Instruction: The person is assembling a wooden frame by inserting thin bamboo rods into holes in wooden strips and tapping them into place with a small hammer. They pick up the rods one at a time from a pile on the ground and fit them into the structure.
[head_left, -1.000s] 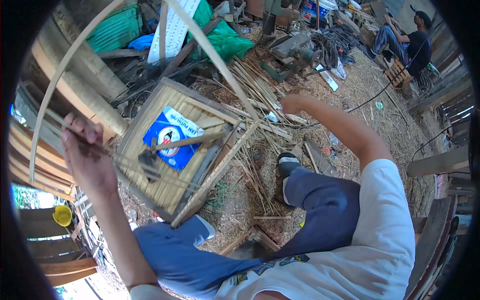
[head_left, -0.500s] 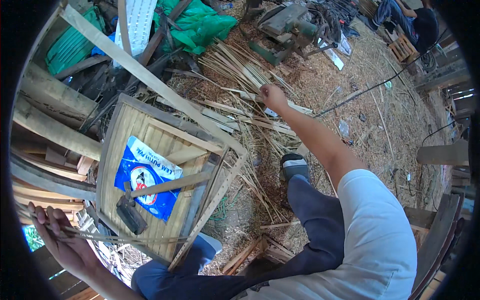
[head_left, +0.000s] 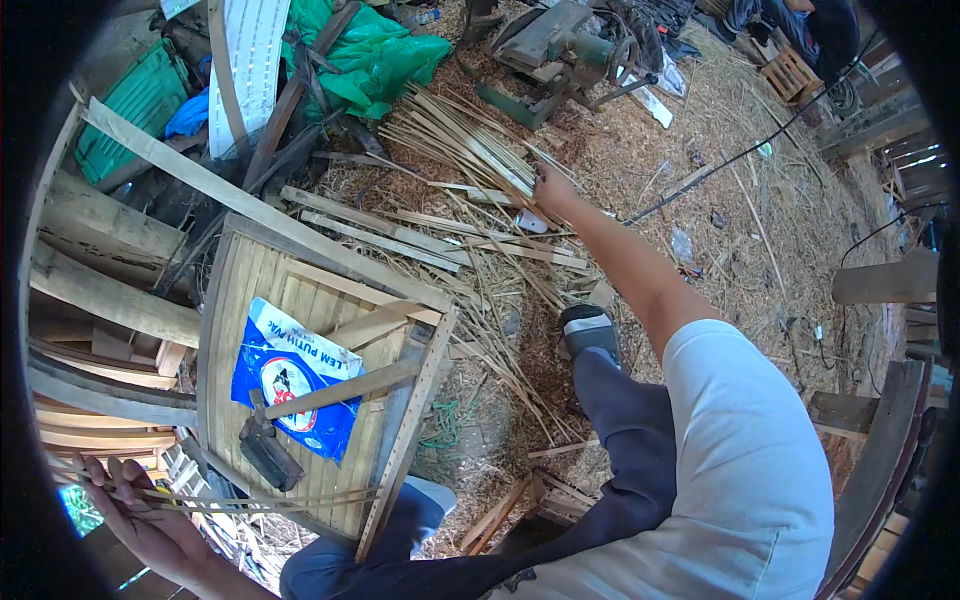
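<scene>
My left hand point(head_left: 150, 525), at the lower left, is closed around a few thin wooden strips point(head_left: 270, 500), which extend right across the lower part of a slatted wooden panel point(head_left: 260, 260). My right hand point(head_left: 555, 190) reaches far forward with its fingers closed at the near ends of a bundle of thin strips point(head_left: 465, 140) on the ground; its fingertips are partly hidden. On the panel, which leans by my left leg, rest a hammer point(head_left: 270, 455) with a wooden handle and a blue-and-white plastic packet point(head_left: 295, 365).
Green plastic sheeting point(head_left: 380, 60) and a green crate point(head_left: 135, 110) lie at the far left. A bench machine point(head_left: 560, 60) stands beyond the strips. A black cable point(head_left: 740, 160) crosses the shavings-covered floor. Another person point(head_left: 820, 35) sits at the far right. Curved wooden pieces point(head_left: 110, 390) are stacked at left.
My right hand has come down against the ends of the strip bundle, where its fingers close. The left hand keeps its strips. The whole view has shifted slightly.
</scene>
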